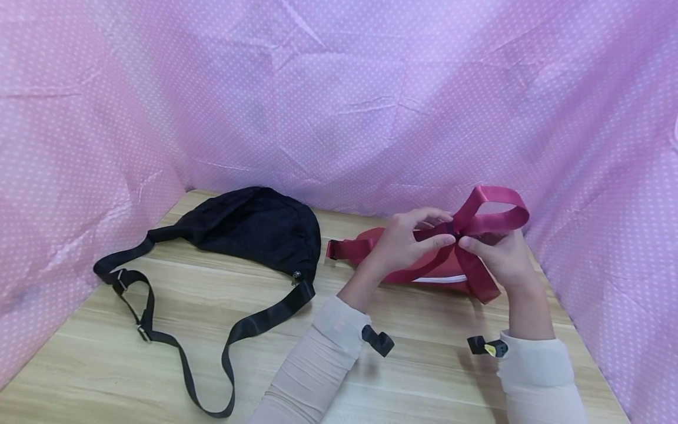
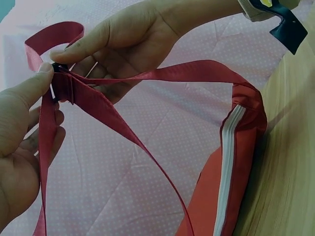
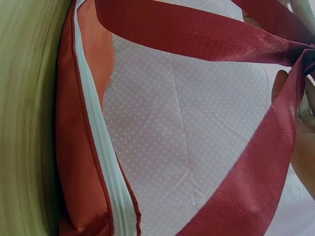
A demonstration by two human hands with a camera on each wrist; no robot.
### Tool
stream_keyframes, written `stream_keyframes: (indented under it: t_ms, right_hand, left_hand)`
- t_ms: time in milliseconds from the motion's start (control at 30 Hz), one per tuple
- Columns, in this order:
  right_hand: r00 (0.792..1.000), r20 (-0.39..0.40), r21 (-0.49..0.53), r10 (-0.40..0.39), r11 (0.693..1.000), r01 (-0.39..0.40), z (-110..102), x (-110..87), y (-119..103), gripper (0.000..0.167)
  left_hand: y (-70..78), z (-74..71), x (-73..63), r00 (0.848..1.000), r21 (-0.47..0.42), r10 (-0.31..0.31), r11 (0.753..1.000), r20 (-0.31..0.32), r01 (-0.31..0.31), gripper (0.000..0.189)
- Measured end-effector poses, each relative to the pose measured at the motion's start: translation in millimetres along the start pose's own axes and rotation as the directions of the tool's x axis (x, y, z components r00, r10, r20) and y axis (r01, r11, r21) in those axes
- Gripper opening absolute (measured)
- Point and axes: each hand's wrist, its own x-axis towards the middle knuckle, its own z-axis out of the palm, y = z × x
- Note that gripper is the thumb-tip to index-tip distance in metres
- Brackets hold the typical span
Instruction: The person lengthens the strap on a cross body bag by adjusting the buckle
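A red waist bag (image 1: 442, 271) with a white zipper (image 1: 439, 279) stands on the table, its strap (image 1: 498, 221) lifted above it and looped at the top. My left hand (image 1: 405, 241) pinches the strap beside a black slider buckle (image 2: 58, 69), thumb against the buckle. From the other side my right hand (image 1: 503, 259) grips the strap close to the same buckle, its thumb beside it. In the left wrist view several strap lengths meet at the buckle. Some of the right fingers are hidden behind the strap in the head view.
A black waist bag (image 1: 259, 229) lies on the wooden table (image 1: 275, 365) to the left. Its long black strap (image 1: 230, 347) with metal sliders spreads toward the front. Pink dotted cloth (image 1: 339, 106) hangs behind and on both sides.
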Motion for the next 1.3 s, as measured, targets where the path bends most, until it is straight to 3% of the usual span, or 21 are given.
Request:
stream_keyframes:
  t_ms: [100, 333, 500, 600, 800, 933, 1067, 1200, 1300]
  right_hand:
    - [1.000, 0.002, 0.032, 0.001, 0.999, -0.001, 1.2, 0.5, 0.3, 0.038]
    - [0.999, -0.018, 0.003, 0.041, 0.999, -0.041, 2.0, 1.4, -0.6, 0.042]
    - [0.994, -0.003, -0.042, 0.106, 0.993, -0.106, -1.1, -0.5, 4.0, 0.031]
    - [0.987, 0.053, -0.080, 0.155, 0.985, -0.150, -4.1, -2.1, 6.4, 0.029]
    - [0.954, 0.192, -0.176, 0.229, 0.965, -0.196, -12.5, -4.6, 10.0, 0.025]
    - [0.911, 0.273, -0.309, 0.308, 0.925, -0.220, -20.7, -5.9, 15.8, 0.020]
    - [0.871, 0.330, -0.369, 0.363, 0.899, -0.235, -25.7, -5.7, 23.9, 0.019]
    - [0.865, 0.356, -0.382, 0.355, 0.900, -0.212, -24.2, -3.9, 26.7, 0.022]
    - [0.871, 0.366, -0.382, 0.329, 0.906, -0.182, -19.8, -2.6, 22.9, 0.028]
  left_hand:
    - [-0.2, 0.3, -0.5, 1.000, 0.000, 0.006, 1.000, -0.008, -0.006, 0.036]
    - [-2.0, 2.4, -0.9, 0.999, -0.045, 0.024, 0.999, -0.048, -0.026, 0.024]
    - [-0.9, 1.6, -2.0, 0.995, -0.160, -0.043, 0.987, -0.092, 0.028, 0.019]
    - [0.0, 0.4, -2.9, 0.987, -0.219, -0.079, 0.974, -0.136, 0.048, 0.019]
    - [0.4, -1.8, -3.6, 0.974, -0.313, -0.061, 0.950, -0.217, -0.010, 0.017]
    - [1.5, -3.0, -2.8, 0.970, -0.375, -0.048, 0.926, -0.240, -0.047, 0.016]
    - [4.0, -4.3, -1.6, 0.971, -0.440, -0.030, 0.895, -0.237, -0.080, 0.015]
    - [5.9, -5.2, -1.4, 0.974, -0.457, -0.018, 0.885, -0.228, -0.091, 0.016]
    - [6.5, -5.6, -1.7, 0.974, -0.461, -0.025, 0.883, -0.224, -0.083, 0.016]
